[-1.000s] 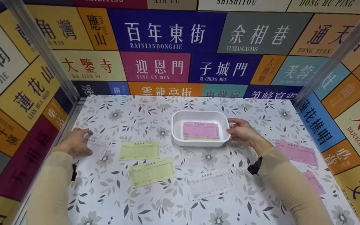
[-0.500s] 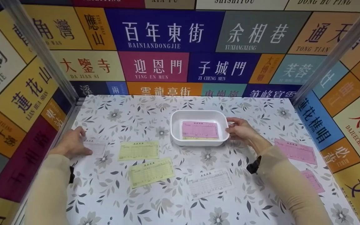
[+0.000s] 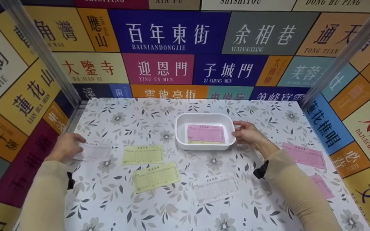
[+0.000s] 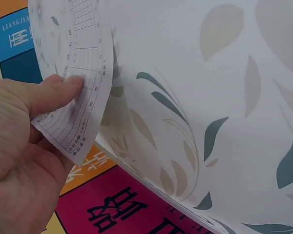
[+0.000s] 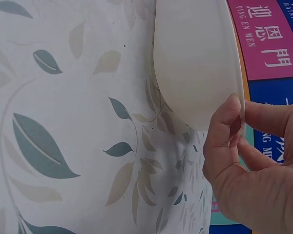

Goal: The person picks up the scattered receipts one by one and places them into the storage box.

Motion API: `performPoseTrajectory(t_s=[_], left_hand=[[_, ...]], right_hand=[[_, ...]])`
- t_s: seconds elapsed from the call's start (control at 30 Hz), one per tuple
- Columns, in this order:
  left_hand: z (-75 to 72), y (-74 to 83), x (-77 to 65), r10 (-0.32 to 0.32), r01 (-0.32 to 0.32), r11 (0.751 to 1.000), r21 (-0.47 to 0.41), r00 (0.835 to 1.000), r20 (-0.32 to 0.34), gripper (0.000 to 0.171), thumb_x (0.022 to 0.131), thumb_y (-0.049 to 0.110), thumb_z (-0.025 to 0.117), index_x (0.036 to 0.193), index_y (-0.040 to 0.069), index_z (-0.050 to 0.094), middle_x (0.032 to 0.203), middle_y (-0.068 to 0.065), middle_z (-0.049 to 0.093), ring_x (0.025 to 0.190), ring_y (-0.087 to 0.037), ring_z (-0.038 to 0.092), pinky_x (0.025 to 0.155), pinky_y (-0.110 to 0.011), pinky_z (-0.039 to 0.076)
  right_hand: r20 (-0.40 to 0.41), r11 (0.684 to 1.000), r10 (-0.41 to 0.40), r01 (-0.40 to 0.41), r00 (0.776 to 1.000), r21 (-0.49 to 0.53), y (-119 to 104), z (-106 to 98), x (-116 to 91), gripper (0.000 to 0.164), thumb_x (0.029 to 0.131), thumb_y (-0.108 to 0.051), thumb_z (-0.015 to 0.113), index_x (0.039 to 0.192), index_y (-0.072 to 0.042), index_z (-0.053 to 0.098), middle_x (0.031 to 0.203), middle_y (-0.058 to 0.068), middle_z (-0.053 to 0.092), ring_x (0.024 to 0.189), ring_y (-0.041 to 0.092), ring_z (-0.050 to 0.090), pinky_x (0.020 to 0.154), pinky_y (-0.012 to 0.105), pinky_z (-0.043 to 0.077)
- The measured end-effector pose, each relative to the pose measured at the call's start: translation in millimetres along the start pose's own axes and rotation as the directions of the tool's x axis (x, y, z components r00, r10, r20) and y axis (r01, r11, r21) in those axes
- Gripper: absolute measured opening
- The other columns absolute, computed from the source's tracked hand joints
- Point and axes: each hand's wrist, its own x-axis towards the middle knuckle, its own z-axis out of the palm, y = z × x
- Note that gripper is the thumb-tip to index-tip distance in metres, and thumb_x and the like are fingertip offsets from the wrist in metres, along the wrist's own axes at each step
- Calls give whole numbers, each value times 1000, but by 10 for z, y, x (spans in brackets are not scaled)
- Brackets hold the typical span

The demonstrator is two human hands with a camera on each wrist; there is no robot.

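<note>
At the table's left edge, my left hand (image 3: 65,146) pinches one end of a white printed paper slip (image 3: 96,152). The left wrist view shows thumb and fingers on either side of the slip (image 4: 90,63), its held end bent up and past the table edge. My right hand (image 3: 251,136) grips the right end of a white plastic tray (image 3: 204,147); in the right wrist view the thumb and fingers pinch its rim (image 5: 242,73). Inside the tray lies a pink slip (image 3: 206,133) over a yellow one, which is mostly covered.
Two yellow slips (image 3: 143,155) lie left of centre, partly close together. Another white slip (image 3: 217,189) is nearer the front. Two pink slips (image 3: 304,156) lie at the right, one partly behind the right sleeve. Sign-printed walls (image 3: 159,69) enclose the flowered tabletop (image 3: 140,125).
My left hand has drawn left and back over the white slip's end and now pinches it, leaving more of the slip in sight. The right hand and tray stay put.
</note>
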Motion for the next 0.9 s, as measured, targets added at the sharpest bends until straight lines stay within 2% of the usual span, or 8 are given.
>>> performPoseTrajectory(t_s=[0.17, 0.27, 0.33, 0.43, 0.57, 0.67, 0.77, 0.9], left_hand=[[-90, 78, -19, 14, -14, 999, -31, 1000, 17, 50, 101, 2, 64, 151, 2, 67, 169, -40, 43, 149, -57, 42, 119, -74, 43], [-134, 121, -20, 63, -63, 998, -9, 998, -18, 52, 97, 1, 64, 149, 1, 68, 166, -40, 46, 136, -53, 51, 94, -52, 59], [-164, 149, -24, 88, -87, 996, 3, 995, -44, 53, 96, 2, 65, 149, 2, 69, 163, -40, 50, 124, -50, 55, 74, -41, 55], [-215, 211, -57, 81, -84, 995, -48, 995, -56, 52, 98, 2, 65, 150, 2, 68, 166, -38, 49, 134, -54, 55, 88, -51, 63], [-263, 327, -92, 123, -130, 990, -55, 985, -122, 50, 97, 2, 67, 147, 1, 71, 161, -36, 57, 143, -54, 54, 115, -66, 51], [-266, 433, -88, 176, -189, 981, -44, 963, -203, 47, 95, 2, 71, 141, -1, 75, 141, -35, 71, 110, -42, 69, 90, -45, 62], [-252, 560, -81, 196, -220, 973, -68, 946, -257, 43, 95, 4, 75, 139, 1, 77, 121, -29, 75, 87, -25, 62, 67, -27, 52], [-221, 737, -66, 217, -256, 962, -96, 928, -302, 41, 98, 7, 78, 139, 4, 78, 114, -24, 74, 87, -21, 54, 66, -24, 46]], right_hand=[[-7, 1000, 5, -5, 1000, 0, -4, 8, -6, 76, 103, 1, 70, 173, -9, 42, 104, -4, 59, 86, 11, 69, 77, 25, 67], [-8, 1000, 8, -8, 1000, -1, -1, 8, -13, 77, 103, 0, 70, 173, -9, 41, 105, -4, 58, 86, 10, 69, 79, 26, 68], [-7, 1000, 8, -8, 1000, -3, 0, 10, -16, 77, 103, -1, 71, 173, -8, 40, 105, -4, 58, 86, 10, 68, 80, 26, 68], [-8, 1000, 6, -6, 1000, -6, 2, 14, -17, 76, 103, -1, 70, 173, -8, 41, 105, -4, 58, 87, 11, 68, 80, 26, 67], [-5, 1000, 8, -8, 1000, -3, 3, 18, -11, 77, 103, -1, 70, 173, -9, 40, 105, -4, 57, 89, 11, 67, 79, 25, 67], [-6, 1000, 9, -9, 1000, -2, 1, 14, -6, 77, 103, -1, 70, 174, -9, 40, 105, -5, 57, 88, 10, 67, 79, 25, 67], [-7, 1000, 8, -8, 1000, -8, -2, 8, -4, 76, 103, -2, 70, 173, -9, 41, 105, -4, 57, 86, 10, 67, 79, 25, 67], [-6, 1000, 7, -7, 1000, -16, 2, 4, -4, 77, 103, -2, 70, 173, -9, 40, 105, -4, 58, 87, 10, 66, 78, 25, 66]])
